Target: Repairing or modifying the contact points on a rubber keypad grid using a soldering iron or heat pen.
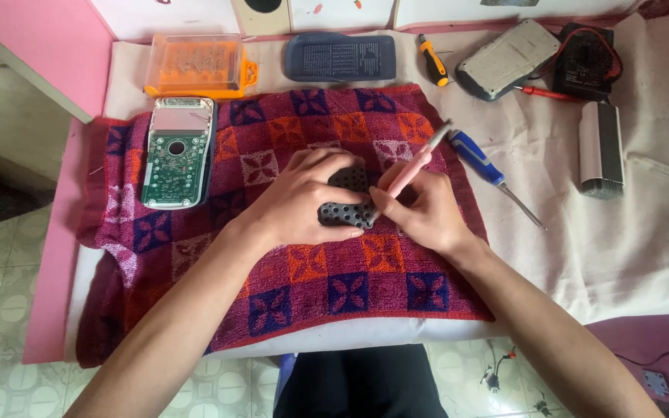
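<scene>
My left hand (303, 193) holds a dark rubber keypad (348, 210) with rows of bumps against a purple and orange checked towel (303, 271). My right hand (423, 209) grips a pink-handled tool (416, 166) like a pen, its lower end touching the keypad. An opened calculator body (177, 152) with a green circuit board lies face down on the towel's left part.
On the white cloth lie a blue-handled screwdriver (485, 166), an orange bit case (195, 66), a dark back cover (341, 56), an orange-black screwdriver (432, 60), a grey device (509, 58), a black meter (590, 58) and a brush (602, 151). The table's edge runs left and front.
</scene>
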